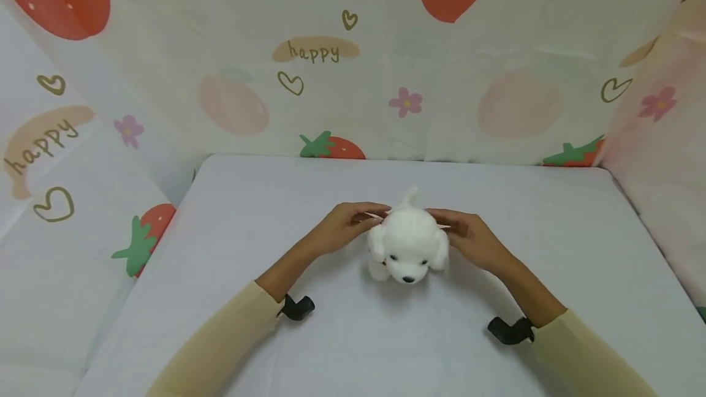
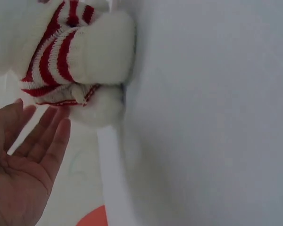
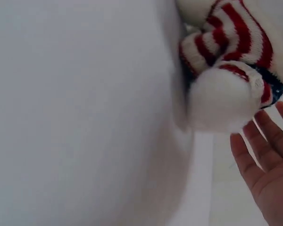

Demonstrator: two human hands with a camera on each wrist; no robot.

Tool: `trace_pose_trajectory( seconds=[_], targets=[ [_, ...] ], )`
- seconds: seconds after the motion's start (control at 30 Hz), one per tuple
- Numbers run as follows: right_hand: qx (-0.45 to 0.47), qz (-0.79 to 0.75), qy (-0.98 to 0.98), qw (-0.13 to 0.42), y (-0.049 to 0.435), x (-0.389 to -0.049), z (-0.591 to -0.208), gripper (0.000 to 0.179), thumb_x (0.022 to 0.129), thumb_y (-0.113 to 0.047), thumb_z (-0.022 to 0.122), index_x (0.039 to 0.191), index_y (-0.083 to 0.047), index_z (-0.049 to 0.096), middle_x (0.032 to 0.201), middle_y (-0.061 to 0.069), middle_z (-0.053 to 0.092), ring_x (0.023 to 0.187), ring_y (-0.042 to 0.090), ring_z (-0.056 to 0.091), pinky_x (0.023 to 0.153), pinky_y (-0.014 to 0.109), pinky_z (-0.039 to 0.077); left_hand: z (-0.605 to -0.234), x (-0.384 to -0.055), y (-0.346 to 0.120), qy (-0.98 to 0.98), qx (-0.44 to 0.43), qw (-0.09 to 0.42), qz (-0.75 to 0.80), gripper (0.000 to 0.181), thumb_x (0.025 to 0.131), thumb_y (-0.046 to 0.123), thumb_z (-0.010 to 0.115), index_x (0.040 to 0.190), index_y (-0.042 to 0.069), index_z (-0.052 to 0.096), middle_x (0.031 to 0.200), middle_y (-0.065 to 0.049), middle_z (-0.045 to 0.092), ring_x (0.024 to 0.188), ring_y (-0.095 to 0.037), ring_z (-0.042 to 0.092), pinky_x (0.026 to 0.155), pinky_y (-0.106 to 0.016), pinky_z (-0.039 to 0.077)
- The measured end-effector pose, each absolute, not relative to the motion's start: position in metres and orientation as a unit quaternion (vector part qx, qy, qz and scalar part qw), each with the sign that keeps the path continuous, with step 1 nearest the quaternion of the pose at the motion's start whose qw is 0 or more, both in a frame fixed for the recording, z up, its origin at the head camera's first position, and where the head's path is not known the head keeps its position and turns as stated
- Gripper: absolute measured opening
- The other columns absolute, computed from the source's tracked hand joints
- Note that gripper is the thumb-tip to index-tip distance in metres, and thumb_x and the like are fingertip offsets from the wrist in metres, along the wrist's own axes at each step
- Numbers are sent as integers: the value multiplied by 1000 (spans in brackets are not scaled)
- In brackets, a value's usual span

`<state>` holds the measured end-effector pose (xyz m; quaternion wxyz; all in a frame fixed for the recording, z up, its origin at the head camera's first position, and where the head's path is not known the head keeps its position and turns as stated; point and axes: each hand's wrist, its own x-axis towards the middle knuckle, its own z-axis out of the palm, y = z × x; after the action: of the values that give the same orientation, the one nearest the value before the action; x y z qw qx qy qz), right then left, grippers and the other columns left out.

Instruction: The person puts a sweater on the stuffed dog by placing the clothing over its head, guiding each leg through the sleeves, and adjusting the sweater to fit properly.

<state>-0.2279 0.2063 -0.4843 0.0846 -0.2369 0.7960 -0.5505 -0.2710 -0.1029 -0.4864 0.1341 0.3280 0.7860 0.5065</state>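
A white plush dog (image 1: pixel 409 238) stands on the table with its black nose toward me and its tail up behind. It wears a red-and-white striped knit sweater (image 2: pixel 61 56), with a dark blue patch (image 3: pixel 273 87) showing in the right wrist view. My left hand (image 1: pixel 343 225) is at one side of the dog; in the left wrist view its fingers are extended, tips right at the sweater's lower edge. On the other side is my right hand (image 1: pixel 470 239), also with extended fingers (image 3: pixel 262 143), the tips close by a fluffy leg. Neither hand is curled round the toy.
The dog and both hands are over a white table (image 1: pixel 265 189). Behind it hangs a cloth backdrop (image 1: pixel 452 60) printed with strawberries, hearts and "happy"; similar sheets hang left and right. A black wrist-worn device (image 1: pixel 299 308) sticks out from the left sleeve, another device (image 1: pixel 510 330) from the right.
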Motion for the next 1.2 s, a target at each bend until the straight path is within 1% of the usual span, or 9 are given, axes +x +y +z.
trace_pose_trajectory(
  seconds=[0.13, 0.27, 0.37, 0.43, 0.53, 0.77, 0.93, 1.1, 1.2],
  targets=[
    [-189, -573, 793, 85, 201, -241, -481, 32, 103, -17, 60, 133, -5, 65, 135, 11, 64, 122, 18, 60, 92, 26, 53, -487, -276, -88, 800, 298, 116, 508, 21, 101, 21, 65, 120, 14, 72, 116, 2, 71, 103, -12, 67, 88, -30, 55],
    [-179, -557, 807, 86, 190, -253, -481, 20, 100, -13, 64, 115, -2, 71, 118, 12, 69, 103, 22, 68, 81, 32, 57, -488, -279, -76, 813, 282, 115, 496, 14, 102, 21, 64, 108, 10, 71, 103, 0, 71, 98, -13, 66, 83, -29, 54],
    [-165, -537, 825, 60, 182, -259, -483, 15, 102, -11, 61, 106, 1, 68, 103, 14, 70, 89, 23, 68, 76, 32, 55, -488, -281, -72, 826, 251, 112, 492, 18, 105, 22, 58, 110, 6, 65, 94, -3, 70, 86, -15, 65, 73, -27, 52],
    [-141, -521, 841, 38, 178, -262, -487, 17, 105, -13, 57, 105, 2, 66, 98, 15, 69, 83, 20, 65, 73, 30, 53, -491, -284, -70, 834, 231, 113, 487, 20, 107, 23, 53, 114, 5, 61, 84, -6, 68, 73, -15, 60, 64, -26, 47],
    [-104, -509, 854, 35, 176, -265, -493, 19, 106, -11, 52, 108, 5, 63, 95, 15, 70, 80, 15, 62, 71, 28, 51, -498, -290, -68, 843, 217, 117, 477, 22, 109, 23, 49, 117, 4, 57, 75, -7, 65, 64, -13, 53, 59, -25, 42],
    [-115, -516, 846, 68, 183, -262, -501, 20, 103, -9, 56, 115, 5, 64, 91, 12, 69, 80, 19, 60, 71, 31, 51, -500, -290, -74, 832, 213, 155, 488, 26, 105, 27, 58, 121, 7, 59, 79, -5, 70, 64, -13, 56, 57, -26, 43],
    [-165, -491, 854, 43, 188, -259, -496, 23, 98, -5, 63, 120, 1, 66, 94, 11, 69, 87, 24, 65, 76, 36, 52, -497, -291, -75, 859, 242, 126, 432, 19, 102, 20, 62, 116, 8, 64, 80, -1, 69, 67, -15, 61, 57, -26, 47],
    [-195, -391, 899, -25, 182, -263, -495, 17, 90, -1, 72, 107, -1, 71, 87, 8, 71, 78, 21, 64, 73, 38, 52, -498, -292, -69, 904, 232, 80, 349, 11, 99, 12, 64, 110, 9, 67, 75, 1, 66, 66, -14, 58, 61, -25, 45],
    [-194, -338, 920, -46, 177, -263, -496, 5, 89, 1, 71, 93, -2, 70, 78, 5, 67, 68, 17, 55, 65, 35, 47, -499, -290, -67, 923, 211, 64, 315, 11, 98, 12, 66, 108, 9, 68, 80, -1, 67, 70, -14, 59, 64, -27, 47]
  ],
)
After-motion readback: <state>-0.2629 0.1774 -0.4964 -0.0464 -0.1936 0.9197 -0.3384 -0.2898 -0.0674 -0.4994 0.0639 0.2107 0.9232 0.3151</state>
